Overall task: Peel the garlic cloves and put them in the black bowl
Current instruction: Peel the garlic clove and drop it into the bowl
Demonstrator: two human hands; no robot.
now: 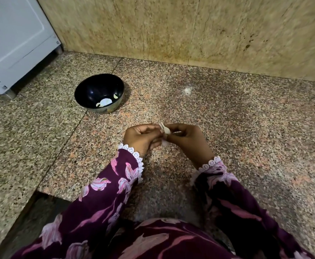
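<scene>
A pale garlic clove (166,130) with papery skin sits between my two hands above the speckled granite counter. My left hand (142,138) and my right hand (187,139) both pinch it with their fingertips, so most of it is hidden. A loose bit of skin (165,143) shows just below the fingers. The black bowl (89,90) stands on the counter to the upper left, well apart from my hands. Inside the bowl lie a peeled clove (116,96) and a larger white piece (105,102).
A white appliance (16,40) stands at the back left on short feet. A beige stone wall (190,28) closes off the back. The counter edge has a notch (46,200) at the lower left. A small white fleck (187,90) lies on the counter to the right.
</scene>
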